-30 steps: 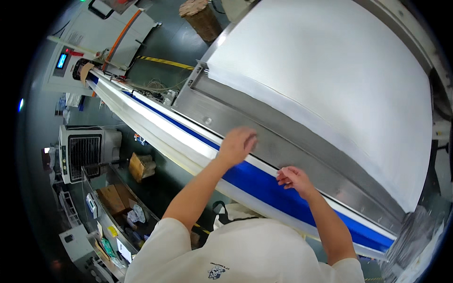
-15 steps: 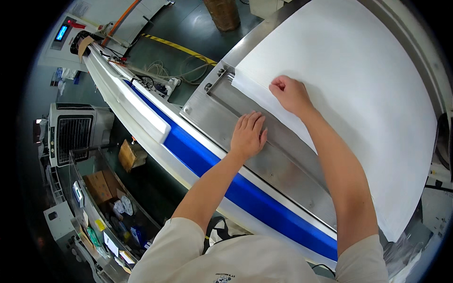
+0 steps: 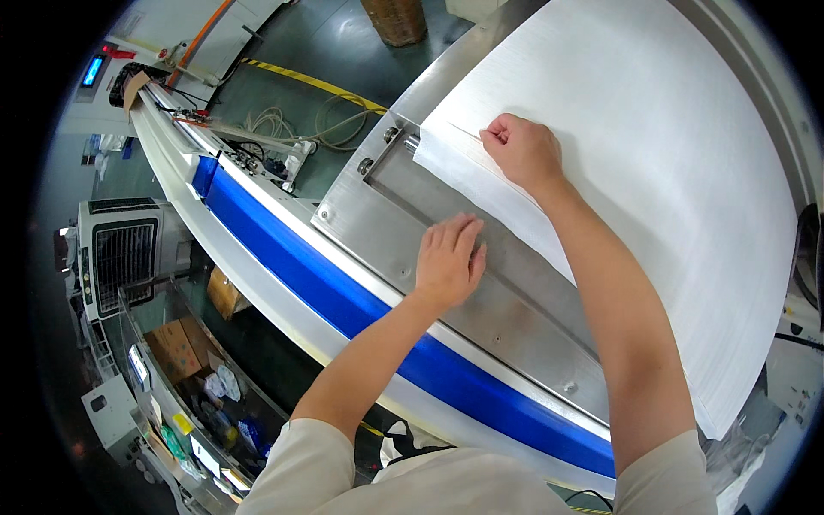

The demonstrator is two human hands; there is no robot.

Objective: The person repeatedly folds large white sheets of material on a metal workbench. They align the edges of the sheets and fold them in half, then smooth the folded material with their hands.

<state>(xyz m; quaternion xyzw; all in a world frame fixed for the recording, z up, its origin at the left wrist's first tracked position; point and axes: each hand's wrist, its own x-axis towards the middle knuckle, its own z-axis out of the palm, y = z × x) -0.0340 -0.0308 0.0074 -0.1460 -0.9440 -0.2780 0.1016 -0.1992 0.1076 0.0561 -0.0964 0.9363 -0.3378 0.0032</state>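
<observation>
A large white sheet-like stack lies on the stainless steel table, its layered near edge hanging slightly uneven over a recess in the metal. My right hand rests on top of the stack close to that edge, fingers curled in. A thin dark line in the white surface runs up to its fingertips, but what they pinch, if anything, is hidden. Over the bare steel to the left is my left hand, slightly blurred, with its fingers stretched out and nothing in it.
A long blue strip in a white frame runs diagonally between me and the steel table. Bolts stick up beside the stack's corner. At left are an air cooler and a bin with cardboard. Hoses lie on the floor beyond.
A white piece lying over the blue strip has gone from that spot, baring more blue. My right hand has moved slightly up and left; fine lines now show in the white surface.
</observation>
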